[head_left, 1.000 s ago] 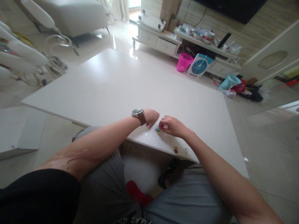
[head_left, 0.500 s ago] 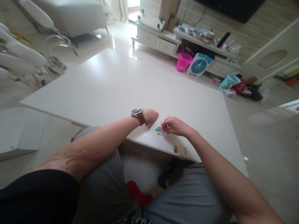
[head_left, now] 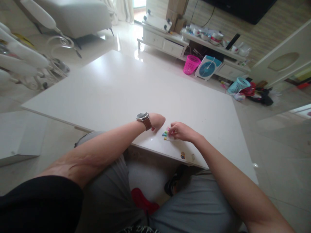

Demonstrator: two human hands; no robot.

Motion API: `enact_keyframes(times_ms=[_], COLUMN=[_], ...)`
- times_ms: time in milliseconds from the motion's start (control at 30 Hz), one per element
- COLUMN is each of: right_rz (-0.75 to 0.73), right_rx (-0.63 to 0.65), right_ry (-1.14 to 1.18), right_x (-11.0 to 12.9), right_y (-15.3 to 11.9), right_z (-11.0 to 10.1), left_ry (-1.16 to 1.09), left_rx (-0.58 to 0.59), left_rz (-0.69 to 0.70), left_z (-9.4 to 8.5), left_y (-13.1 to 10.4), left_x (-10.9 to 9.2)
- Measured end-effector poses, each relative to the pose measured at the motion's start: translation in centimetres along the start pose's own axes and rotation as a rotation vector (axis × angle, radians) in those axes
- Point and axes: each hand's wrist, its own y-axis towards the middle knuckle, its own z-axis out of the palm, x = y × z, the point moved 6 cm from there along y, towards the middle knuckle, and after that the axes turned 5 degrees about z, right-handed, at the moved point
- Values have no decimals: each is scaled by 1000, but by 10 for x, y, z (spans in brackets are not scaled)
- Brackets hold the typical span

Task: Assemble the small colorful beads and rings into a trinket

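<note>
My right hand point(head_left: 181, 131) is bent over a small clear tray point(head_left: 172, 139), its fingers pinched together. What they hold, if anything, is too small to make out; a pink piece point(head_left: 168, 128) shows right beside the fingertips. Small blue, green and yellow pieces point(head_left: 165, 134) lie at the tray's left side. To the left, my left hand point(head_left: 157, 121) rests on the white table point(head_left: 145, 90) with its fingers curled under and mostly hidden. That wrist wears a watch point(head_left: 143, 117) with a brown strap.
Near the table's front edge lie a small yellow and blue figure point(head_left: 182, 155) and a little clear piece point(head_left: 193, 157). My legs are under the edge. Beyond the table stand a pink basket point(head_left: 191, 64), a blue fan point(head_left: 207, 68) and a white cabinet point(head_left: 172, 48).
My right fingers have shifted slightly over the clear tray, and the pink piece beside them looks a little different. My left hand has stayed still.
</note>
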Motion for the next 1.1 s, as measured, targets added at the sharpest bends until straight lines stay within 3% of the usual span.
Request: enact_keyframes(times_ms=[200,433,567,1100], right_rz=[17,177,256,282], right_rx=[-30,41,14,-11], right_ry=[-105,-324,-425,-464], right_x=[6,18,19,18], right_y=[-4,-11,-9,-6], right_z=[-7,-10,-5,3], left_ry=[-4,-7,-2,9], left_rx=[0,-7,-15,-22], left_rz=[-11,-7,-8,10], left_z=[0,1,1,1], left_y=[1,3,1,3], left_x=[1,3,2,1])
